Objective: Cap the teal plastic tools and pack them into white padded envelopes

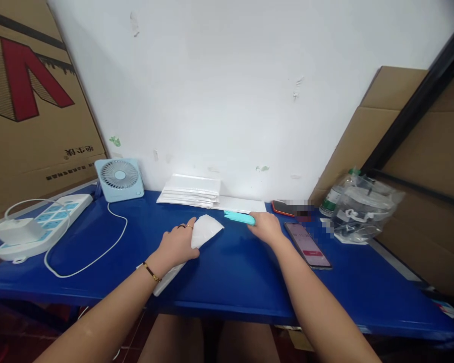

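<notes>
My left hand (178, 243) lies on a white padded envelope (206, 229) on the blue table (230, 272), its fingers curled over the envelope's edge and holding it down. Rings show on two fingers and a bracelet on the wrist. My right hand (265, 226) is closed round a small turquoise tool (239, 217) that sticks out to the left, just right of the envelope's tip. Both forearms reach in from the bottom of the view.
A stack of white envelopes (191, 190) leans at the wall. A phone (308, 245) lies right of my right hand, with clear plastic bags (363, 209) and a bottle (335, 197) beyond. A small fan (119, 179) and power strip (45, 227) sit left.
</notes>
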The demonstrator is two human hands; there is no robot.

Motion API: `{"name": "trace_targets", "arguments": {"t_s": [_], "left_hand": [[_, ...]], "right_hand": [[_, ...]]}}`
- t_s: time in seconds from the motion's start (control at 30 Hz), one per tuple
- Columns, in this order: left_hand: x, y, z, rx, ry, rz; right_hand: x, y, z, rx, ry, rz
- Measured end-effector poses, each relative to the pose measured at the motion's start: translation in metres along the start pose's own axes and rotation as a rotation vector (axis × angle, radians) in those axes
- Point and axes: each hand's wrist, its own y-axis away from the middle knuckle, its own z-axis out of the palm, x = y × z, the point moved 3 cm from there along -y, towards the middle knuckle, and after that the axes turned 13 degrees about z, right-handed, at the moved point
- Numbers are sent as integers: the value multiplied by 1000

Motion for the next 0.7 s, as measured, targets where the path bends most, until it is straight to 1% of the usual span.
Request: {"name": "trace_targets", "arguments": {"t_s": [0.07, 0.1, 0.17, 0.2, 0.23, 0.27, 0.33, 0.4, 0.47, 0.5, 0.53, 0.6, 0.63, 0.67, 0.7], "left_hand": [[-4, -6, -13, 13, 14, 46], [-4, -8, -23, 56, -3, 68], [-2, -10, -41, 217, -118, 90], [1, -10, -47, 287, -184, 106], [6, -8, -49, 329, -237, 129], [11, -4, -47, 339, -267, 164], [23, 6, -34, 288, -265, 246], [32, 21, -14, 196, -207, 307], [36, 34, 2, 82, -123, 349], [36, 38, 6, 51, -85, 360], [34, 40, 7, 41, -58, 367], [27, 34, 1, 66, -41, 381], [22, 26, -4, 77, -46, 393], [17, 17, -8, 57, -51, 419], [12, 6, -11, 13, -52, 444]], "right_hand": [[6, -2, -2, 1, -11, 29], [9, -3, -4, 8, -16, 47], [14, -5, -6, 23, -24, 83], [17, -6, -8, 26, -25, 102], [19, -6, -9, 30, -27, 119], [20, -6, -9, 33, -28, 133], [22, -6, -10, 40, -29, 148], [21, -6, -10, 42, -31, 142], [20, -5, -8, 39, -30, 122], [19, -5, -7, 39, -30, 109], [18, -5, -6, 40, -29, 96], [17, -5, -4, 35, -30, 71], [16, -5, -4, 31, -30, 58], [15, -4, -3, 24, -30, 40], [14, -4, -3, 13, -28, 16]]}}
